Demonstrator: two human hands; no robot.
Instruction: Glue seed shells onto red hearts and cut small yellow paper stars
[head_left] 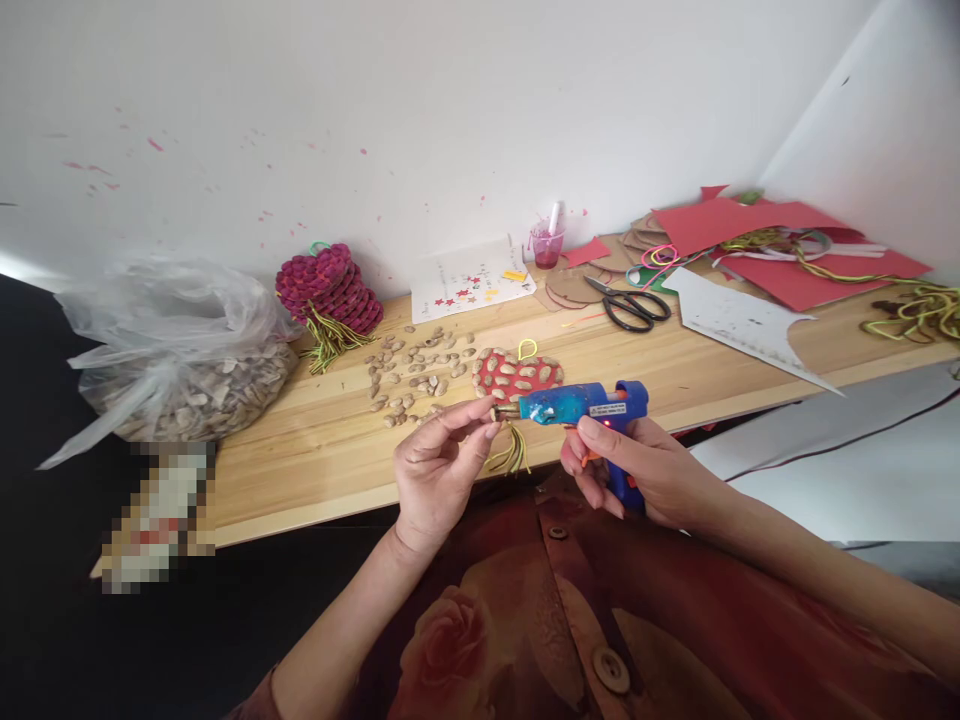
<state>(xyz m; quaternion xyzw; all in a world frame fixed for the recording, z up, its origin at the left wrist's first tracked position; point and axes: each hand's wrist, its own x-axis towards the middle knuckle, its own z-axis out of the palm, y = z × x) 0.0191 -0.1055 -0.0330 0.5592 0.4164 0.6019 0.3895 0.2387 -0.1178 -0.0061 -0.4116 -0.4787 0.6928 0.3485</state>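
Note:
My right hand (622, 460) is wrapped around the handle of a blue hot glue gun (559, 403), whose nozzle points left. Between the thumb and fingers of my left hand (442, 460) is a small peanut (495, 413), right at the nozzle tip. Just behind the gun lies a red heart-shaped piece (517, 372) with peanuts set on it, a yellow loop at its top and a green tassel (511, 452) at its lower end. The gun and my left hand cover part of that piece. Loose peanuts (420, 362) are scattered to its left.
A clear bag of peanuts (187, 380) stands at the left, near a stack of purple peanut pieces (330, 290). Black-handled scissors (634, 308), a pink cup (546, 245), a white sheet (469, 282), red card (795, 225) and green cord (915, 315) lie toward the back and right.

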